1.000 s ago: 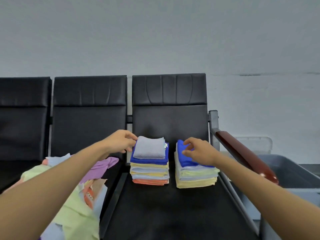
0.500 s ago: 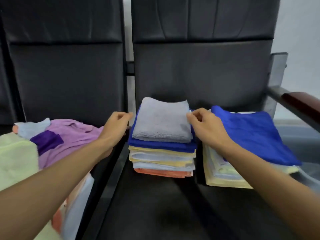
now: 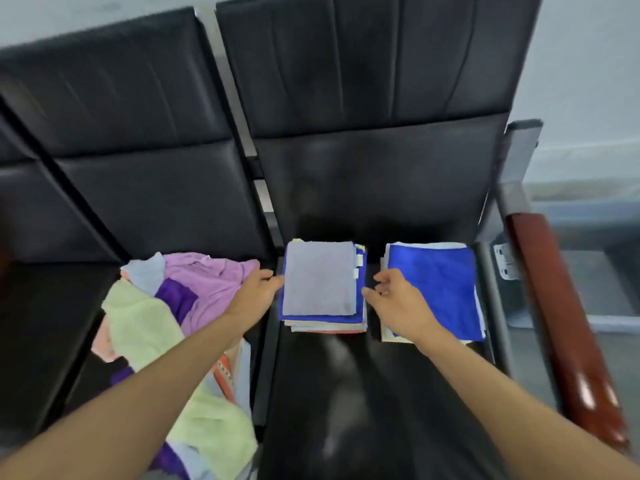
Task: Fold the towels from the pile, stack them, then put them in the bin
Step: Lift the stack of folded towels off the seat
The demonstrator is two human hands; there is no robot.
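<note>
- Done: grey-topped stack (image 3: 318, 278) and blue-topped stack (image 3: 436, 282), side by side on the seat (image 3: 346, 393).
- Remaining, I judge: the unfolded pile (image 3: 145, 323) alongside, then binning.
- My left hand (image 3: 254, 292) and right hand (image 3: 398, 301) flank the grey-topped stack, loose, empty.

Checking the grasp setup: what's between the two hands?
Head view: the grey-topped towel stack sits between the left hand and the right hand, on the black seat. Each hand is at one side edge of it.
</note>
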